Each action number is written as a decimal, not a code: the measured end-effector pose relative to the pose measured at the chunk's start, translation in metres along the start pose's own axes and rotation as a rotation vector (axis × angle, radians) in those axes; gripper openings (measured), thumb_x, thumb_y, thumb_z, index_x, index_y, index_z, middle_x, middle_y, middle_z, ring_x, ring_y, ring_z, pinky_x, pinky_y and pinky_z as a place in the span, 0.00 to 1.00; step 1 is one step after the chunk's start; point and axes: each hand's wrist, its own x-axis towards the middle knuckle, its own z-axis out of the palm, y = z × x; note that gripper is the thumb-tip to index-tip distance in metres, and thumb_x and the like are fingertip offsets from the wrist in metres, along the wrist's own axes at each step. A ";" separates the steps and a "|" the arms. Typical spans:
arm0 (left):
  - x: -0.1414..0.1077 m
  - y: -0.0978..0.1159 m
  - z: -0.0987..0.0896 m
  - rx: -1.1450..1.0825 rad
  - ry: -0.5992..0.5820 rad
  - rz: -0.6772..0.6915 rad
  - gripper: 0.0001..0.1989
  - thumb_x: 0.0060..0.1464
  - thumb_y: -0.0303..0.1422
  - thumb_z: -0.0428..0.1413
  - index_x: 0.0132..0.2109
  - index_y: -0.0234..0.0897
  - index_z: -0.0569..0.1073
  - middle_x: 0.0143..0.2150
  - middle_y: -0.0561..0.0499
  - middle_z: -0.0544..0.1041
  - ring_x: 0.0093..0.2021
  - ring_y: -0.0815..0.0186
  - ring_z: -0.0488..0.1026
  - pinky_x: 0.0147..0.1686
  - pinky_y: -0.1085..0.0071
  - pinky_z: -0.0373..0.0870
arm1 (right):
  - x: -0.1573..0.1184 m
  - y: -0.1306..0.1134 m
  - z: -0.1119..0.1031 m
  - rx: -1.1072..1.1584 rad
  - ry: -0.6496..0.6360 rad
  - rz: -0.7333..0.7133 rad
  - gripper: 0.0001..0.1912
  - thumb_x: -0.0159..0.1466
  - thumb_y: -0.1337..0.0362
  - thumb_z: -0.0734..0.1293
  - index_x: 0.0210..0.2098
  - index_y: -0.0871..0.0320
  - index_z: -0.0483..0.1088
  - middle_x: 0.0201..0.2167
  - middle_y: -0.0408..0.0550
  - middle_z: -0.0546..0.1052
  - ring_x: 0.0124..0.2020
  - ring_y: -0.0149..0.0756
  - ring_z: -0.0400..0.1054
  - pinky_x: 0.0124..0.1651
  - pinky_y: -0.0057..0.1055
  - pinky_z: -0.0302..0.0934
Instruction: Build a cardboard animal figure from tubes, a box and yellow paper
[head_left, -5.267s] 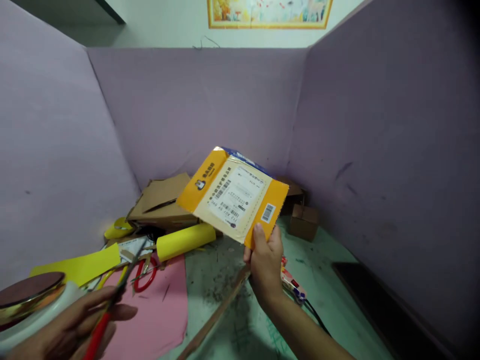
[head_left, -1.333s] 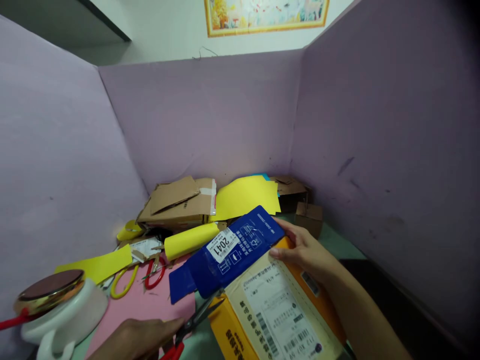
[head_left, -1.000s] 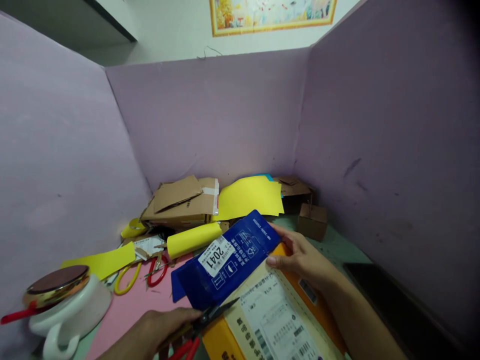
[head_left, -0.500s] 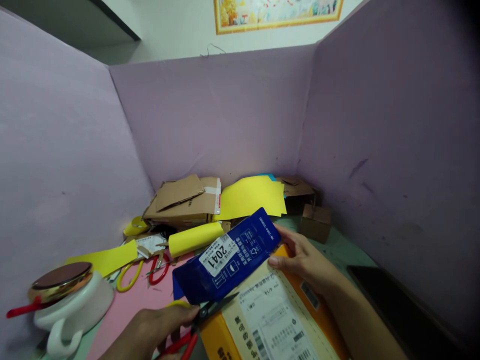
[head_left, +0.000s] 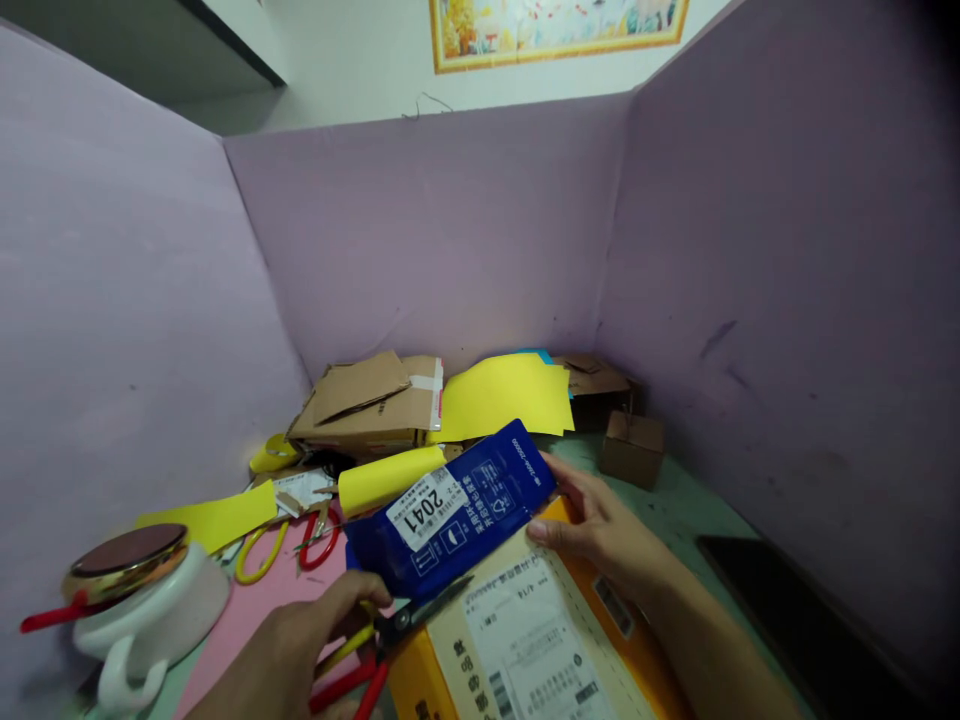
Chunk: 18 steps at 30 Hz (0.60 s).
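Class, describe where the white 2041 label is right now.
In the head view, the white 2041 label is at lower middle, on the blue panel, left of the right hand.

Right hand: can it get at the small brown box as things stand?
Probably not without letting go: the right hand grips the orange package, though nothing visible blocks the small brown box.

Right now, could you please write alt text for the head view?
The left hand holds scissors where a blue panel meets a labelled package gripped by the right hand; yellow paper and a cardboard box lie behind.
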 end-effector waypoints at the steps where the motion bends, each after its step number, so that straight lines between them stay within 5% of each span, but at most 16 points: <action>1: 0.002 0.006 -0.001 0.003 0.003 0.004 0.09 0.45 0.35 0.57 0.37 0.43 0.71 0.34 0.54 0.80 0.30 0.65 0.76 0.29 0.78 0.73 | 0.000 0.000 0.001 0.000 0.001 -0.007 0.31 0.49 0.63 0.71 0.53 0.50 0.66 0.48 0.47 0.74 0.53 0.50 0.64 0.56 0.46 0.56; 8: 0.009 0.016 -0.003 0.085 -0.007 -0.037 0.04 0.45 0.31 0.55 0.28 0.41 0.65 0.23 0.57 0.75 0.23 0.69 0.71 0.23 0.80 0.69 | -0.003 0.004 0.008 -0.035 0.038 0.004 0.35 0.47 0.70 0.69 0.55 0.49 0.64 0.50 0.47 0.72 0.55 0.51 0.62 0.58 0.47 0.55; 18: 0.007 0.009 0.001 0.007 -0.090 -0.050 0.03 0.48 0.33 0.53 0.33 0.43 0.66 0.23 0.57 0.76 0.25 0.68 0.72 0.22 0.81 0.66 | -0.001 0.005 0.009 -0.103 0.029 -0.005 0.34 0.49 0.68 0.68 0.56 0.52 0.63 0.48 0.50 0.74 0.53 0.51 0.64 0.55 0.47 0.58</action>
